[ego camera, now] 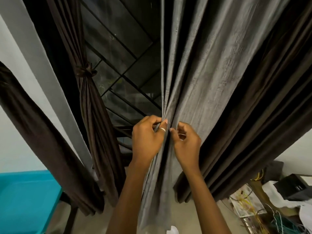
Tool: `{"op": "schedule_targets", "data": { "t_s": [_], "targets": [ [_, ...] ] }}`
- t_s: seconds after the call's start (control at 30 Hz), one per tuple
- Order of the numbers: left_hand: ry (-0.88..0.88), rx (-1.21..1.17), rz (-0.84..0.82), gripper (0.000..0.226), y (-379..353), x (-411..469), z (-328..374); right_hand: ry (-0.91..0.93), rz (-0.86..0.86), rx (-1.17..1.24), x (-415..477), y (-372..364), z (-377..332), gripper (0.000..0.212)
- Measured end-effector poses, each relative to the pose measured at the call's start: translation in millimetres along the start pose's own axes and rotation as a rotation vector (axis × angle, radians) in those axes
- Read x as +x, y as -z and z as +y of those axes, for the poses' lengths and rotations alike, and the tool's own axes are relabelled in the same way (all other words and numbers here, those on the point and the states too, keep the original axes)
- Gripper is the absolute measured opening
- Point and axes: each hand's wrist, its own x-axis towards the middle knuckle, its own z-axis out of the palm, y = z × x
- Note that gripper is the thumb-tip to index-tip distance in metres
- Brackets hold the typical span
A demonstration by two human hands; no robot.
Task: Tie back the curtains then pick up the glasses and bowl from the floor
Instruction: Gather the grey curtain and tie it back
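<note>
- Teal table (25,200), near left; yellow and green wires (253,208) heaped near right.
- Left hand (146,139), ring (162,129) on one finger; fingers curled, pinching the gathered edge of the grey curtain (199,73) at centre.
- Right hand (186,144), just beside the left; fingers curled, pinching the same folds.
- Grey curtain, bunched at the hands, fanning out above; dark brown curtain (270,115) beside it, right.
- Tied brown curtain (91,102), far left, cinched by a knotted tie (86,70).
- Window grille (121,53), far, between the curtains.
</note>
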Motion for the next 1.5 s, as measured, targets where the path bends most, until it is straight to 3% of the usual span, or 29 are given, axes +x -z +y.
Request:
{"op": "schedule_targets", "data": {
  "t_s": [0.5,0.7,0.83,0.93,1.13,1.2,1.37,1.5],
  "targets": [
    [0.011,-0.039,-0.097,0.014,13,1,-5,-0.032,-0.041,0.129,-16,-14,-33,0.020],
    [0.070,0.059,-0.139,0.043,9,3,6,-0.046,-0.048,0.149,-21,-15,-38,0.021],
    [0.094,0.096,-0.047,0.019,3,6,3,-0.005,-0.109,0.077,-21,-15,-35,0.019],
    [0.096,0.064,-0.044,0.012,3,9,-4,-0.001,-0.136,-0.019,-20,-14,-26,0.030],
    [0.078,-0.101,-0.114,0.013,13,18,-26,-0.202,0.161,-0.234,-3,18,10,0.032],
    [0.075,-0.166,-0.156,0.014,19,19,-32,-0.286,0.196,-0.303,12,38,18,0.046],
    [0.059,-0.241,-0.183,0.013,30,20,-36,-0.435,0.120,-0.202,54,71,38,0.091],
    [0.066,-0.224,-0.151,0.013,29,19,-32,-0.471,-0.005,0.057,72,79,45,0.084]
  ]
}}
